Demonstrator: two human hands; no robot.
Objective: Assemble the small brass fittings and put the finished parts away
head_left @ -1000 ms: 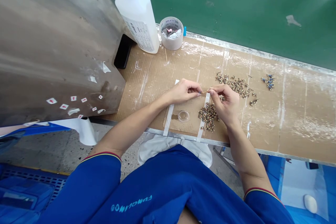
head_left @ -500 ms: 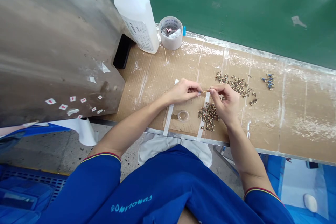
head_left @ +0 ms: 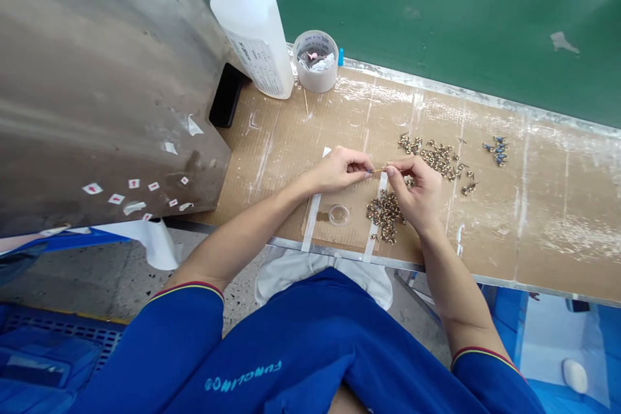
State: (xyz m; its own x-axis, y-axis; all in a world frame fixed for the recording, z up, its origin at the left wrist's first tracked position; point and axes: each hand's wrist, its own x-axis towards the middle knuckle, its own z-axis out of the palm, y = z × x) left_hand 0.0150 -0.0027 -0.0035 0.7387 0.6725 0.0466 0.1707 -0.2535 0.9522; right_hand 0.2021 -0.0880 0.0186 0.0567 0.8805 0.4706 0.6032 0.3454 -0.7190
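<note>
Narrow pinch by left hand (head_left: pixel 338 169) and right hand (head_left: pixel 416 193) on thin pin (head_left: pixel 379 170), frame centre, above cardboard (head_left: pixel 563 207); small brass fittings (head_left: pixel 385 218) just below. Fine handling step, apparently; steady fingertips needed for next move.

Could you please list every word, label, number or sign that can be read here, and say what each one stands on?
Blue shirt: upside-down lettering, roughly "FUNCLINOO", last letters unsure.
White plastic bottle: printed label, too small to read.
Tape roll: print too small to read.
White stickers on the metal cabinet: red marks, no readable words.
</note>
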